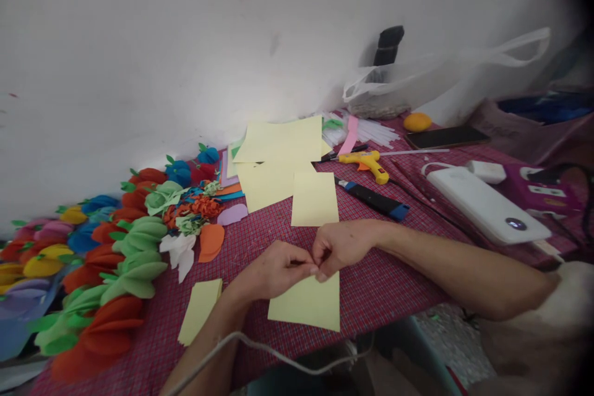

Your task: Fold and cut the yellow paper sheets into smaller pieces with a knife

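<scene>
Top edge of pale yellow paper square (307, 304) hidden behind left hand (273, 271) and right hand (344, 245), colourful folded paper flowers (104, 317) cut off at left.

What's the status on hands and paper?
Left hand and right hand both pinching top edge of pale yellow sheet. Sheet on checked cloth. Nothing blocking.

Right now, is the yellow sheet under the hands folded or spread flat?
Spread: the yellow sheet lies flat on the checked cloth; left hand and right hand pinch its top edge, hiding any fold there.
</scene>
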{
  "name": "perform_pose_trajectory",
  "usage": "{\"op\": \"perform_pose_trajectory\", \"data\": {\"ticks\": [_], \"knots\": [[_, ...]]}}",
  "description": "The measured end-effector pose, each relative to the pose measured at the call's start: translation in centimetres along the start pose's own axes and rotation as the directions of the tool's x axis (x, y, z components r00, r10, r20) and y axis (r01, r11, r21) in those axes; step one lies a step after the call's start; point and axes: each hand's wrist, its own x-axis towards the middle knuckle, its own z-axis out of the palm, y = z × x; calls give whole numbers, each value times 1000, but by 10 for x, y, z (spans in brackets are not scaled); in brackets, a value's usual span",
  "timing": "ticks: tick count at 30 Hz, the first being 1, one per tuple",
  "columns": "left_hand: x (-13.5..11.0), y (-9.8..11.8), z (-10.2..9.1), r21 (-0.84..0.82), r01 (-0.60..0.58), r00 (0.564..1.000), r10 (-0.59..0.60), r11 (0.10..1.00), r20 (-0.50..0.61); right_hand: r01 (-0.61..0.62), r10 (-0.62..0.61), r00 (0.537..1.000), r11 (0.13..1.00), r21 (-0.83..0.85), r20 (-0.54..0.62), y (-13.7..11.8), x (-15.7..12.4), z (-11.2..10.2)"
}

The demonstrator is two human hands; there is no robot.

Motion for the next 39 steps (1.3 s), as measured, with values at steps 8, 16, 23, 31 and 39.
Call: {"op": "perform_pose_trajectory", "data": {"ticks": [8,16,23,31,39], "knots": [[-9,-1,-14,-152,73,996,-79,986,-34,-47,14,989,974,222,146,13,-13,-14],[-7,-3,-12,-177,80,996,-85,981,-24,48,-32,994,987,153,-105,4,-13,-17],[-1,-5,-9,-158,57,997,-63,986,-35,93,-70,981,988,122,-181,10,1,-3],[1,-7,-10,-123,53,998,-57,991,-26,63,-42,988,988,138,-152,7,0,-4],[-3,-13,-19,-167,49,998,-54,985,-27,-2,27,988,987,160,-155,10,-1,-6]]}}
